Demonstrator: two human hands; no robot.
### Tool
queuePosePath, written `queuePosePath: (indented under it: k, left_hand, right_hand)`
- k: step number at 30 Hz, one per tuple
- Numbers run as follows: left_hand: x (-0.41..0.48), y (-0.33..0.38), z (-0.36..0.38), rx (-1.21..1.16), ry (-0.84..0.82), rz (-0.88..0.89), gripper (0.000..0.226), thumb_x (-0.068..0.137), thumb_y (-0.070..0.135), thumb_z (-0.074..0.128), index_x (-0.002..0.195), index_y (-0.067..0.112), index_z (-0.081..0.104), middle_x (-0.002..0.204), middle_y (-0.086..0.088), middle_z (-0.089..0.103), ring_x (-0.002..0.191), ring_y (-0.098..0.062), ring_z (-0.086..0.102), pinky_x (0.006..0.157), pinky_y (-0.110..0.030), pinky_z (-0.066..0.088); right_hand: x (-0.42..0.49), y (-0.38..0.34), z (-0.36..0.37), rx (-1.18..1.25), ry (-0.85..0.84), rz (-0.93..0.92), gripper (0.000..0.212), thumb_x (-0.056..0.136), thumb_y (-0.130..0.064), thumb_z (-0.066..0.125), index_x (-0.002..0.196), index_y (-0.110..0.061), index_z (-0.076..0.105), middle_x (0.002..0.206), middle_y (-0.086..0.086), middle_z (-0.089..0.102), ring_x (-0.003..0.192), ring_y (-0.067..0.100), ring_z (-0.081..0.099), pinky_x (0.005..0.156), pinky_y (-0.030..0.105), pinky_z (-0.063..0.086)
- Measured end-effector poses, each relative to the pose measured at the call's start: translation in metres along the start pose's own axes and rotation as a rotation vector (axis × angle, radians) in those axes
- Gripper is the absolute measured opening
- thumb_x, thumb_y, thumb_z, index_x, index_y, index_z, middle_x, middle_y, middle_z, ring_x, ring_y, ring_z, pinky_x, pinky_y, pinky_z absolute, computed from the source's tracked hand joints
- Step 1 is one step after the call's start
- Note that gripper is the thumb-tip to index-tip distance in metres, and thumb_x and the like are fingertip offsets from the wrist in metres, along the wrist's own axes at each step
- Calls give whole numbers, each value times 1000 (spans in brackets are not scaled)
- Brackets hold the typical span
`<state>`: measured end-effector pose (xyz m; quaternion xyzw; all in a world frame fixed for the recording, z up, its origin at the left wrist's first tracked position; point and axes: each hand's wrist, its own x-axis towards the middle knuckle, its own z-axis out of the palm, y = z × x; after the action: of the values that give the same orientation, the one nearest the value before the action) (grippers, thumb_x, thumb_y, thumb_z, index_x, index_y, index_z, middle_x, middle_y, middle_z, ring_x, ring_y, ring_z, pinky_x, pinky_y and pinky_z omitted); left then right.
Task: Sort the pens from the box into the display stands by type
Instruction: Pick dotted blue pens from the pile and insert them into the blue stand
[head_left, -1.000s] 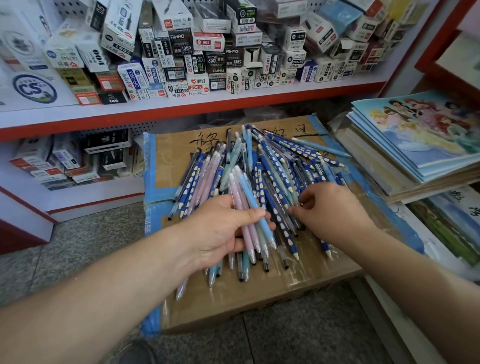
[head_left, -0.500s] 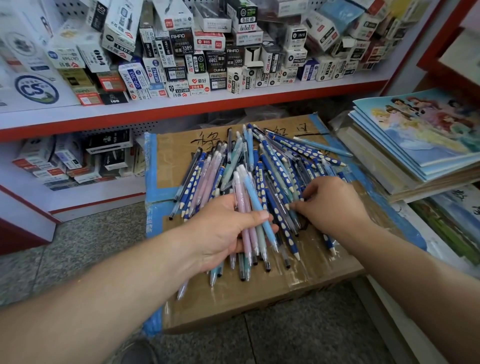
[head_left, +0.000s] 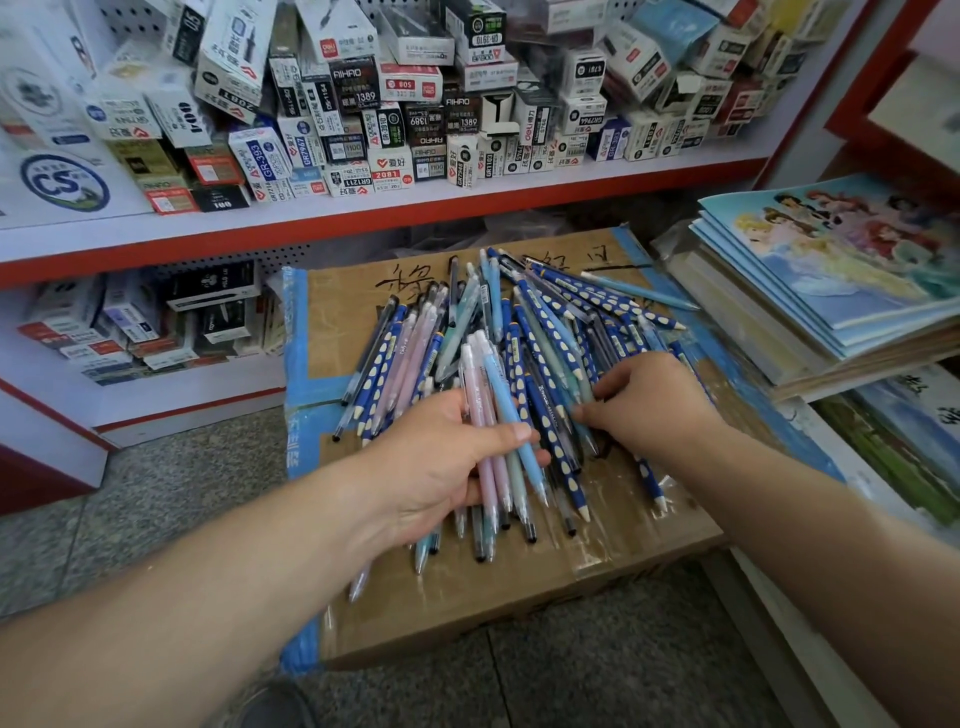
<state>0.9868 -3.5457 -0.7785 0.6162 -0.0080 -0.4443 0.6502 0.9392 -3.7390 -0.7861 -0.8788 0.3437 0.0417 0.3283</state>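
Pens (head_left: 550, 332) are heaped loose on the taped cardboard box (head_left: 467, 613), types mixed. Your left hand (head_left: 441, 467) wraps a bundle of pastel pens (head_left: 484, 405), probably batching one type. Your right hand (head_left: 649, 405) digs curled fingers into the heap just beside it; can't tell if they pinch one.

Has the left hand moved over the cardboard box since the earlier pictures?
No. The left hand keeps its place against the cardboard box, gripping pens.

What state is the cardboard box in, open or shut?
Shut: the cardboard box has a flat, taped top with pens piled on it.
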Motion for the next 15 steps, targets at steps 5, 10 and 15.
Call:
queuePosePath:
  k: [5,10,15]
  left_hand:
    - [-1,2,1,-2,0,-4,26,95,-1,62,120,4,56,104,-16,74,95,-27,76,78,-41,61]
    - [1,2,9,-16,2,4,19,94,-2,62,111,5,57,99,-15,74,95,-28,76,79,-43,62]
    - [1,-2,24,-13,-30,-8,19,96,-1,61,114,4,59,107,-21,75,100,-30,74,80,-44,62]
  right_hand:
    - [-7,6,-18,212,-74,112,8,88,-15,77,82,-11,73,68,8,67,59,21,58,51,28,47]
    - [-27,16,-41,434,-44,218,3,87,-3,71,85,-4,73,73,16,69,56,20,53,44,24,39]
    - [-63,22,-38,498,-118,69,4,89,-12,73,86,-9,74,80,12,75,56,11,56,49,26,41]
